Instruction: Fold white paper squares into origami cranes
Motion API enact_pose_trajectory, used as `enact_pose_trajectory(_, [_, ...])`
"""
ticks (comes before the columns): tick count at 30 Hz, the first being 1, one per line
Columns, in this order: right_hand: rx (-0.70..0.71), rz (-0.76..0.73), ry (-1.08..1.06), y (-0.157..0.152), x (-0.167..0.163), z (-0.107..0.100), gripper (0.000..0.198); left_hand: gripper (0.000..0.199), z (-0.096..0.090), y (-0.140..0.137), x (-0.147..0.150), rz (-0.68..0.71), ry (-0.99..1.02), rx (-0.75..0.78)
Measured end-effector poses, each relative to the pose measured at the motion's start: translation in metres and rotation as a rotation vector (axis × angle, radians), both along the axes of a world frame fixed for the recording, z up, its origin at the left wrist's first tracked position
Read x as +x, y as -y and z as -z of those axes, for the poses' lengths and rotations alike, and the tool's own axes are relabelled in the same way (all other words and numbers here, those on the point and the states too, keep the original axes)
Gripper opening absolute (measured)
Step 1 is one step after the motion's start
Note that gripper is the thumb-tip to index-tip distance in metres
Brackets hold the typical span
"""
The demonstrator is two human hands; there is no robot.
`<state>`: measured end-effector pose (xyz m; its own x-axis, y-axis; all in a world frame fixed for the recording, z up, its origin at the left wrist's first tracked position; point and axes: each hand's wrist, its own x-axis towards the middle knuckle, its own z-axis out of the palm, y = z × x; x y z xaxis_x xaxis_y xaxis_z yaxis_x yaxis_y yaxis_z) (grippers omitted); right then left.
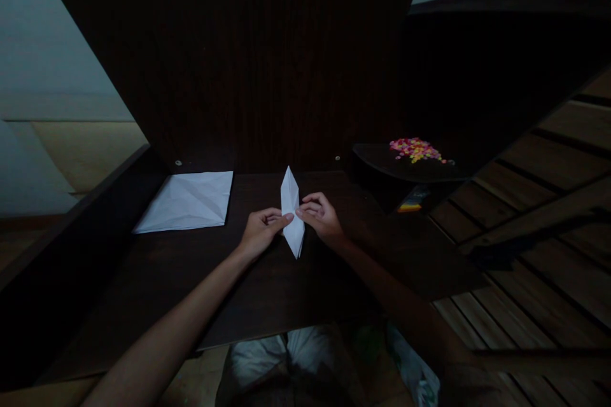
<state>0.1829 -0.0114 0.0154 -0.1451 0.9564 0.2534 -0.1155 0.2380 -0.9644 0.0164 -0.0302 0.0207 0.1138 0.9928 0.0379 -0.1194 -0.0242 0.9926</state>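
Note:
A folded piece of white paper (290, 193), long and pointed at both ends, is held upright lengthwise above the dark desk. My left hand (262, 227) pinches its left edge, thumb on the front and fingers behind. From the right, my right hand (321, 219) has its thumb and index finger closed at the paper's middle, the other fingers curled loosely. At the lower tip the paper's layers stand slightly apart. White creased sheets (191, 200) lie flat on the desk to the left.
The dark wooden desk (229, 292) has a tall back panel (267, 63) and a raised left side (71, 241). On a small rounded shelf (372, 156) at right rests a pile of colourful small pieces (415, 149). Wooden slats (548, 280) stand beyond on the right.

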Motion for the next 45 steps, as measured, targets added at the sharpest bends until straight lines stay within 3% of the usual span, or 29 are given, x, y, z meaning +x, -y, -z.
enact_pose_trajectory(5, [0.05,0.039,0.022,0.001,-0.001,0.001,0.041,0.03,0.001,0.0,0.0,-0.022,-0.05,0.077])
enact_pose_trajectory(18, [0.217,0.158,0.077,0.011,-0.005,0.003,0.028,0.025,-0.002,0.001,0.0,-0.014,-0.037,0.106])
enact_pose_trajectory(24, [0.189,0.13,0.036,0.009,-0.002,0.001,0.027,0.027,0.0,-0.001,-0.001,0.0,-0.041,0.117])
enact_pose_trajectory(32, [0.108,0.076,0.017,0.012,-0.006,-0.004,0.036,0.024,0.004,-0.002,-0.004,-0.096,-0.163,0.227])
enact_pose_trajectory(39, [0.12,0.087,0.058,0.012,-0.005,-0.001,0.025,0.026,0.0,0.001,-0.003,-0.113,-0.238,0.255])
enact_pose_trajectory(42, [0.13,0.129,0.085,0.012,-0.004,-0.001,0.024,0.026,0.002,0.001,0.0,-0.099,-0.188,0.278])
enact_pose_trajectory(45, [0.174,0.175,0.114,0.01,-0.002,-0.002,0.024,0.041,0.003,0.001,0.001,-0.079,-0.082,0.341])
